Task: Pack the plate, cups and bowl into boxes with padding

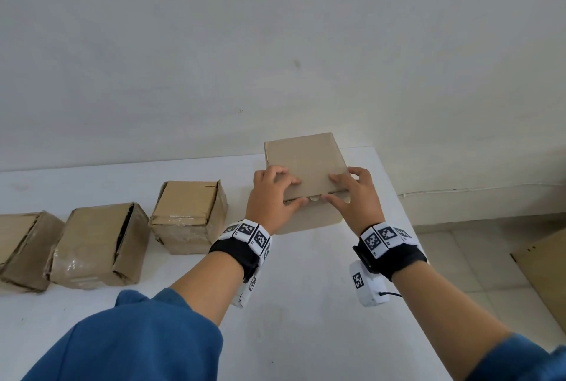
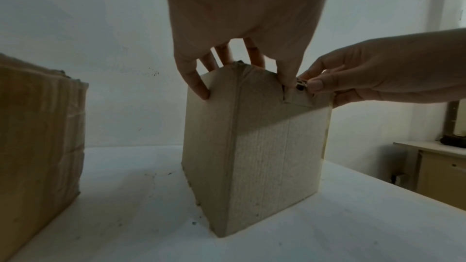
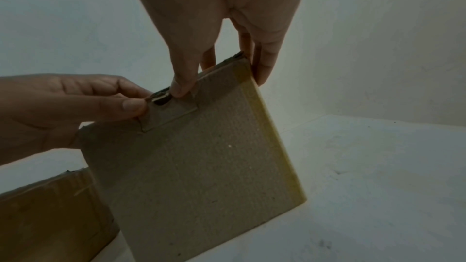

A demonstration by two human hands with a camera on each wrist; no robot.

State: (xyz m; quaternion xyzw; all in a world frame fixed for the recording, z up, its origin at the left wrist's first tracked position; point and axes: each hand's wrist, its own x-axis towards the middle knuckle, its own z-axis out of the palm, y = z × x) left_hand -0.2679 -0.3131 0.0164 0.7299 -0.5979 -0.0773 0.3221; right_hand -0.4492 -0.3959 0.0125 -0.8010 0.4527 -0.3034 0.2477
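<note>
A plain cardboard box [image 1: 306, 166] stands on the white table [image 1: 306, 288] near its far right corner, lid down. My left hand [image 1: 286, 194] grips the lid's front left edge, fingers on top and thumb at the front. My right hand [image 1: 335, 189] grips the front right edge the same way. In the left wrist view my left hand's [image 2: 242, 63] thumb presses at the tuck tab [image 2: 297, 98] of the box [image 2: 264, 156]. In the right wrist view my right hand's [image 3: 216, 61] thumb sits on that tab [image 3: 169, 114]. No plate, cup, bowl or padding shows.
Three worn, taped cardboard boxes sit in a row to the left: one [image 1: 190, 215] beside the held box, then a second [image 1: 98, 246] and a third [image 1: 21, 246]. The table's right edge [image 1: 410, 236] drops to a tiled floor with flat cardboard [image 1: 545, 267]. A wall rises behind.
</note>
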